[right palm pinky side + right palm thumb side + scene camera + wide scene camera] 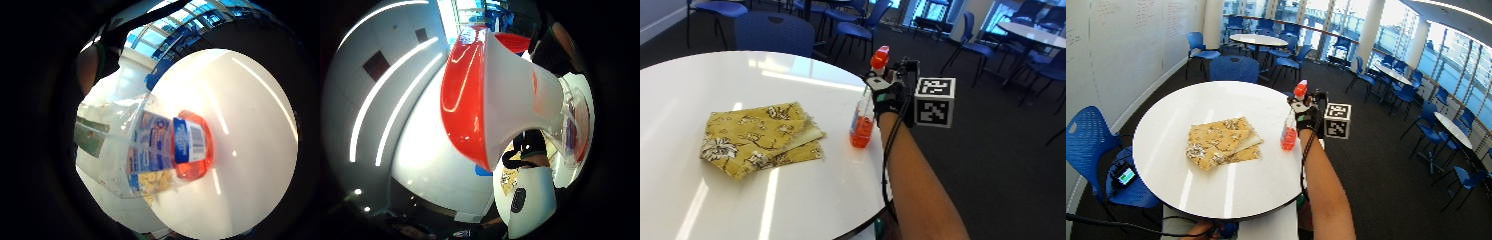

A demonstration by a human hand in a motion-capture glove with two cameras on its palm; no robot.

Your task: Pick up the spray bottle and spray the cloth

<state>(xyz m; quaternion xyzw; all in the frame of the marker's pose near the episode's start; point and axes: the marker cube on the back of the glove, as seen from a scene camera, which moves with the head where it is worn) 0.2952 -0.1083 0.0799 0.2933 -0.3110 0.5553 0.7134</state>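
Yellow flowered cloth (760, 137), folded, lies flat on the white round desk (720, 80), toward the left side. A paler layer shows at its right edge.

Right of the cloth, apart from it, a spray bottle (863, 120) stands close to the desk's right rim. Clear body, orange liquid pooled at the base, orange and white spray head (879, 56) on top. Whether the base rests on the desk or sits just above it cannot be told.

Right hand (889, 95), black-gloved, is curled round the bottle's neck just below the spray head, the forearm reaching in from the near right. The little finger side palm view looks down the bottle's length (165, 150) to its orange base, with the white desk beyond. In the thumb side palm view the red and white spray head (490, 95) fills much of the frame.

Blue chairs (776, 32) stand behind the desk on dark carpet.
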